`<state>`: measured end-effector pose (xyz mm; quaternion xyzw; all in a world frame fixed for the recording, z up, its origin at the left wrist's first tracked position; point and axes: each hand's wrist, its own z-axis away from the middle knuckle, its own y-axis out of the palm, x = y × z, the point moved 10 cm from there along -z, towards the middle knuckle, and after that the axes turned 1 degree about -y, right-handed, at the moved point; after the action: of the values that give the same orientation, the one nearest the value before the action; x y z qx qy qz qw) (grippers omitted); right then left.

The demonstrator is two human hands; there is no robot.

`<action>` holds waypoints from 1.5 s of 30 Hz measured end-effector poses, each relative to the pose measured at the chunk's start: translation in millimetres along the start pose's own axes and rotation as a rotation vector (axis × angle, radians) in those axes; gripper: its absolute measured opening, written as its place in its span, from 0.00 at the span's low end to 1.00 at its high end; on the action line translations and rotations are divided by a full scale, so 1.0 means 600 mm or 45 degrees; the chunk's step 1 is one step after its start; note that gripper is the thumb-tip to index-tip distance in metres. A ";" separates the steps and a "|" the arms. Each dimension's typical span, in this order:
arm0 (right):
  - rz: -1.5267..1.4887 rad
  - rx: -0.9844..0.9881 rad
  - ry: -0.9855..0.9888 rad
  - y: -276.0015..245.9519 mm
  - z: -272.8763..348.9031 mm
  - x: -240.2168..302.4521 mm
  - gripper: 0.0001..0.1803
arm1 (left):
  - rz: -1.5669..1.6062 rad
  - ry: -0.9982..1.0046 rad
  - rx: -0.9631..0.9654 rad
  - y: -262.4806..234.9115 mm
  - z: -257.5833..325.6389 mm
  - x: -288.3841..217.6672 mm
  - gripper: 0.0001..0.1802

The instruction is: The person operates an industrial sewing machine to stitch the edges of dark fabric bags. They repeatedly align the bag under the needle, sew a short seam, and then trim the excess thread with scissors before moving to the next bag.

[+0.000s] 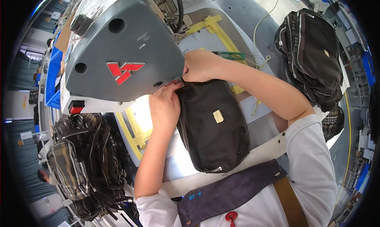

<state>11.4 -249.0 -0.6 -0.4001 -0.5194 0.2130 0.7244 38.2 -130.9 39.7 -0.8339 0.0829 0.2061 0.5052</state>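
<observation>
A dark brown fabric bag panel [209,124] lies in front of me on the sewing machine's bed. It has a zipper along its edge and a small cream label. My left hand [164,106] pinches its far left corner right beside the grey sewing machine head [130,48]. Curled closed at the same far edge, my right hand [202,66] grips the panel from above. The machine head hides the needle area and some fingertips. Just beyond my right wrist lie green-handled thread snips [231,55].
Plaid and brown bags [85,159] are piled at the left. Dark zippered bags [316,52] are stacked at the right. Yellow tape [213,25] marks the machine bed. A pale cord [256,37] runs down at the right of the bed.
</observation>
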 end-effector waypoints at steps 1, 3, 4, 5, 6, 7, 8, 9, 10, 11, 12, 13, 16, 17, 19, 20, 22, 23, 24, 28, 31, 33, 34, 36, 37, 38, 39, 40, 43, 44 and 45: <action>-0.007 -0.014 0.000 0.000 0.001 -0.001 0.15 | -0.049 0.124 0.004 -0.003 0.006 -0.017 0.16; 0.000 -0.016 0.031 0.002 0.001 -0.007 0.14 | -0.096 0.179 0.053 -0.001 0.010 -0.027 0.18; 0.014 -0.002 0.057 0.003 0.000 -0.009 0.13 | -0.123 0.204 0.075 0.000 0.013 -0.031 0.19; 0.027 0.011 0.084 0.004 -0.001 -0.012 0.13 | -0.119 0.202 0.080 0.000 0.014 -0.031 0.20; 0.010 0.009 0.068 0.003 0.001 -0.010 0.13 | -0.115 0.201 0.085 0.000 0.014 -0.031 0.20; -0.006 0.009 0.049 0.002 0.002 -0.006 0.14 | -0.111 0.197 0.087 0.000 0.014 -0.030 0.21; -0.021 0.008 0.030 0.000 0.003 -0.003 0.14 | -0.106 0.200 0.082 -0.001 0.014 -0.030 0.20; -0.009 0.002 0.032 -0.002 0.004 0.000 0.14 | -0.101 0.202 0.077 -0.003 0.013 -0.030 0.20; 0.005 -0.003 0.039 -0.003 0.005 0.001 0.14 | -0.092 0.206 0.074 -0.004 0.013 -0.030 0.20; 0.018 -0.008 0.046 -0.002 0.006 0.002 0.14 | -0.102 0.206 0.083 -0.003 0.011 -0.032 0.20; 0.068 -0.035 0.034 -0.003 0.008 0.005 0.13 | -0.112 0.206 0.092 -0.003 0.010 -0.034 0.20; 0.123 -0.056 0.018 0.000 0.008 0.009 0.12 | -0.121 0.199 0.097 -0.004 0.011 -0.035 0.20; 0.126 -0.127 -0.029 -0.011 0.016 0.013 0.11 | -0.115 0.204 0.118 -0.002 0.008 -0.037 0.20; 0.101 -0.153 -0.047 -0.018 0.020 0.014 0.10 | -0.112 0.203 0.108 -0.004 0.009 -0.036 0.20; 0.016 -0.156 -0.004 -0.020 0.018 0.000 0.11 | -0.100 0.201 0.092 -0.004 0.012 -0.033 0.20; -0.026 -0.157 0.022 -0.021 0.016 -0.007 0.11 | -0.093 0.213 0.087 -0.004 0.012 -0.033 0.19; -0.008 -0.182 0.002 -0.017 0.010 -0.009 0.11 | -0.081 0.234 0.078 -0.005 0.010 -0.035 0.18; 0.000 -0.184 -0.009 -0.015 0.008 -0.007 0.10 | -0.072 0.227 0.082 -0.004 0.010 -0.034 0.18; 0.008 -0.186 -0.020 -0.013 0.007 -0.005 0.10 | -0.063 0.221 0.086 -0.003 0.010 -0.033 0.18; 0.045 -0.338 -0.021 -0.019 0.016 -0.002 0.10 | -0.023 0.200 0.094 -0.002 0.011 -0.035 0.18; -0.161 -0.411 -0.063 -0.028 0.027 -0.012 0.12 | -0.092 0.227 0.093 0.003 0.013 -0.034 0.19; -0.462 -0.352 -0.102 -0.030 0.034 -0.023 0.13 | -0.104 0.238 0.061 -0.002 0.013 -0.036 0.19; -0.479 -0.341 -0.112 -0.031 0.036 -0.023 0.13 | -0.106 0.242 0.052 -0.002 0.014 -0.037 0.19; -0.514 -0.322 -0.132 -0.033 0.037 -0.019 0.13 | -0.101 0.222 0.060 -0.001 0.015 -0.034 0.19; -0.460 -0.349 -0.189 -0.034 0.037 -0.009 0.12 | -0.098 0.217 0.064 -0.001 0.013 -0.034 0.19; -0.406 -0.376 -0.246 -0.031 0.037 0.002 0.11 | -0.100 0.208 0.066 -0.001 0.012 -0.033 0.19; -0.351 -0.403 -0.302 -0.031 0.039 0.012 0.10 | -0.101 0.201 0.068 -0.003 0.011 -0.034 0.19; -0.281 -0.444 -0.331 -0.033 0.042 0.017 0.09 | -0.103 0.191 0.072 -0.003 0.012 -0.033 0.19; -0.064 -0.535 -0.406 -0.042 0.060 0.032 0.06 | -0.096 0.210 0.047 -0.003 0.013 -0.032 0.19; 0.014 -0.543 -0.425 -0.046 0.071 0.040 0.05 | -0.099 0.204 0.045 -0.003 0.014 -0.030 0.19; 0.091 -0.551 -0.443 -0.047 0.077 0.046 0.05 | -0.102 0.197 0.043 -0.004 0.014 -0.029 0.19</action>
<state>-23.8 -229.0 44.8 -0.5210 -0.6549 0.1882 0.5141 21.0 -123.8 46.0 -0.8413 0.0919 0.1192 0.5193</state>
